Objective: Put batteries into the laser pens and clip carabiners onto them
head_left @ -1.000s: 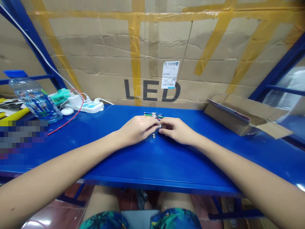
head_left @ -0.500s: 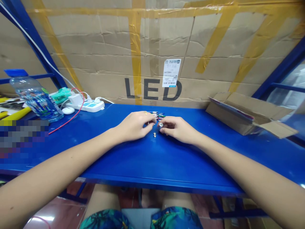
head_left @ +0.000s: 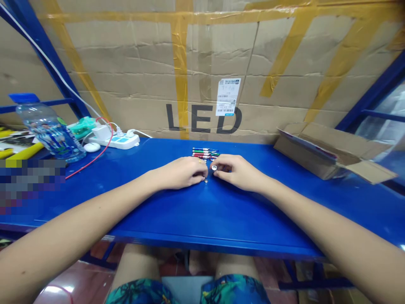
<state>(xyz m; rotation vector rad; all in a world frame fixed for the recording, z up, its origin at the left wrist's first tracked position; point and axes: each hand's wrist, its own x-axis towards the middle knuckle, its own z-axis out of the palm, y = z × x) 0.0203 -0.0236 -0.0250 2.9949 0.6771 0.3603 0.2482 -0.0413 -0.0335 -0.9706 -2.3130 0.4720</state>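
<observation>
Between the fingers and thumb of my right hand [head_left: 236, 171] is a small silver tube [head_left: 214, 168], its open round end facing me. My left hand [head_left: 186, 172] is closed, its fingertips at a small metallic piece [head_left: 206, 181] on the blue table [head_left: 202, 211]; whether they grip it is too small to tell. Just behind my hands lie several slim pen-like tubes [head_left: 205, 151], coloured blue, green and red, side by side. Another tiny shiny piece is partly hidden beside my left fingers.
On the left are a water bottle [head_left: 52, 131], a white power strip [head_left: 122, 141], a round white object [head_left: 91, 147] and a red cable [head_left: 91, 162]. An open cardboard box [head_left: 303, 154] sits at the right. A large carton [head_left: 142, 84] stands behind the table.
My left hand has moved down toward the metallic pieces, and its fingers have closed. More of the coloured tubes shows. The silver tube in my right hand has tilted, its opening turned more toward me.
</observation>
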